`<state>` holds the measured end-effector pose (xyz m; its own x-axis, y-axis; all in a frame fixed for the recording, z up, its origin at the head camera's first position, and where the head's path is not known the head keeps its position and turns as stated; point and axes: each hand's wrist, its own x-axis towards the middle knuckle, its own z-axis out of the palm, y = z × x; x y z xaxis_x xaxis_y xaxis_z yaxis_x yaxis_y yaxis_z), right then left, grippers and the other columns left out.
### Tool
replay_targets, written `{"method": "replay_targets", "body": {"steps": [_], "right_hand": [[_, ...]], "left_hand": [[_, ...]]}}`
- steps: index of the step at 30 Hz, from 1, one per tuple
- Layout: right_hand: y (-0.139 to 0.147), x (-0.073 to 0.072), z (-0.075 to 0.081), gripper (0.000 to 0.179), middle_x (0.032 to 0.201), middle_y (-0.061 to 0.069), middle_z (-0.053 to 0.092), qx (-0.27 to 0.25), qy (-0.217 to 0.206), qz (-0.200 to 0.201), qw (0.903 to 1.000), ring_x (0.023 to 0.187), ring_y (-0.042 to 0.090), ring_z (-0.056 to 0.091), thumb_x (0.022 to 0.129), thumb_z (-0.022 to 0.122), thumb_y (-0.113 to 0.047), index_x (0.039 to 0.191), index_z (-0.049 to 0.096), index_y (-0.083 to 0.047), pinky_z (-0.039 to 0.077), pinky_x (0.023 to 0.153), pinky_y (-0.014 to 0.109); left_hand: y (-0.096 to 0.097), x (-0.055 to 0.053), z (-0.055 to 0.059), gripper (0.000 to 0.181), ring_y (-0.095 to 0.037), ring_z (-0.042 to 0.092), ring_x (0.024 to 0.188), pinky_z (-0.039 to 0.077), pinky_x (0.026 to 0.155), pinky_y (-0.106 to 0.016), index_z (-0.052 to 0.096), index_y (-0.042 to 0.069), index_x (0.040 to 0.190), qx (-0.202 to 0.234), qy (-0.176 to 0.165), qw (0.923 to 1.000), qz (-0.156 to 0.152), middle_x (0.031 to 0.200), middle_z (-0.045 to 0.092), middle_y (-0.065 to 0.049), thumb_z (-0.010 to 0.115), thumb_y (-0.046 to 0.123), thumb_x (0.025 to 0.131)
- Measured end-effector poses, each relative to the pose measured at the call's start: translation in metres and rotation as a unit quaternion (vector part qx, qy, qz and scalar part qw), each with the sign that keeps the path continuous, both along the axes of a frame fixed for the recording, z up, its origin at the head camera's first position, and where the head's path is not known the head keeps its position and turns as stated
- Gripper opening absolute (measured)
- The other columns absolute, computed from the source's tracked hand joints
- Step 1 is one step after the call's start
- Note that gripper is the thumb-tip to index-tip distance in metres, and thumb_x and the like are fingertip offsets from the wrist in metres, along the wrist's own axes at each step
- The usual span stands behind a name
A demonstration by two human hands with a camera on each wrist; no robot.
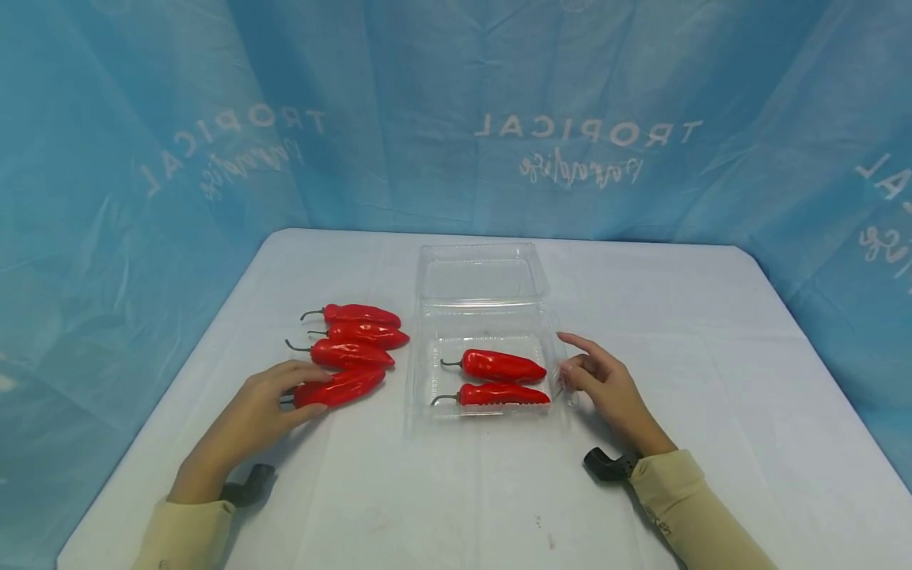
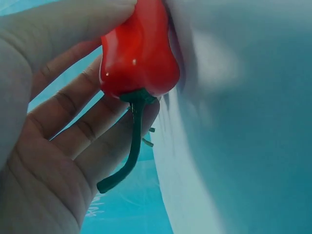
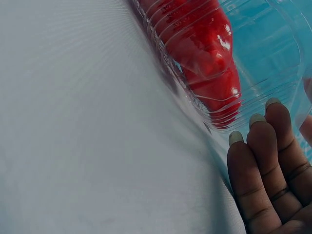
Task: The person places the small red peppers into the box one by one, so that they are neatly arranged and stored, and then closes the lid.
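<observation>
My left hand point(image 1: 267, 408) holds the nearest of several red chili peppers on the left, thumb on the near side and fingers over the far side. In the left wrist view the thumb presses this glossy red pepper point(image 2: 139, 63), and its curved green stem hangs free. A clear hinged plastic container point(image 1: 420, 380) lies with its lid back. Inside it are two red peppers, an upper one point(image 1: 503, 366) and a lower one point(image 1: 502, 394), stems to the left. My right hand point(image 1: 609, 388) rests at the container's right side, fingertips by its ridged wall point(image 3: 222, 124).
Three more red peppers lie stacked close beyond the held one, the farthest pepper point(image 1: 363, 315) at the back. The open lid point(image 1: 480, 277) points away from me. A white cloth point(image 1: 712, 380) covers the table, and blue printed curtains point(image 1: 442, 119) surround it.
</observation>
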<state>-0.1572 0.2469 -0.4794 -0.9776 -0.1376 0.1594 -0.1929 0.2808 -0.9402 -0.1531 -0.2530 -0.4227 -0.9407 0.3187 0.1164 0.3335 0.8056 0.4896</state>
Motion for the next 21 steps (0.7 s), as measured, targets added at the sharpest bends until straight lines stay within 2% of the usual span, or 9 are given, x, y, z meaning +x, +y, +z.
{"method": "replay_targets", "body": {"steps": [5,12,18,21], "right_hand": [[0.000,0.000,0.000,0.049,0.104,0.015,0.069,0.001,0.000,-0.001,1.0000,0.085,0.018,0.064,0.104,0.062,-0.020,0.151,0.050,-0.019,0.057,0.078,0.025],[0.001,-0.001,0.000,0.048,0.103,0.015,0.069,0.000,0.003,-0.003,1.0000,0.085,0.019,0.065,0.104,0.062,-0.021,0.150,0.051,-0.018,0.057,0.078,0.025],[-0.001,-0.001,0.000,0.049,0.104,0.015,0.070,0.000,0.000,0.002,1.0000,0.085,0.020,0.065,0.103,0.063,-0.022,0.150,0.051,-0.018,0.057,0.079,0.026],[0.000,-0.001,0.000,0.049,0.103,0.014,0.070,-0.002,0.001,0.001,1.0000,0.085,0.020,0.065,0.103,0.063,-0.021,0.150,0.051,-0.017,0.057,0.078,0.026]], "left_hand": [[0.001,0.001,0.010,0.059,-0.034,0.062,0.114,0.060,0.084,-0.049,0.068,0.015,0.129,-0.001,-0.005,1.0000,-0.001,0.130,0.065,-0.012,0.093,0.017,0.075],[0.006,-0.007,0.023,0.056,-0.031,0.064,0.112,0.061,0.082,-0.049,0.069,0.014,0.128,0.021,0.047,0.9979,-0.038,0.129,0.066,-0.011,0.090,0.007,0.077],[0.014,-0.014,0.031,0.056,-0.032,0.064,0.111,0.061,0.079,-0.050,0.069,0.014,0.128,0.019,0.065,0.9965,-0.049,0.129,0.065,-0.012,0.090,0.008,0.077],[0.022,-0.019,0.035,0.059,-0.030,0.064,0.110,0.062,0.078,-0.049,0.069,0.014,0.128,0.019,0.087,0.9938,-0.067,0.127,0.066,-0.010,0.092,0.007,0.074]]}}
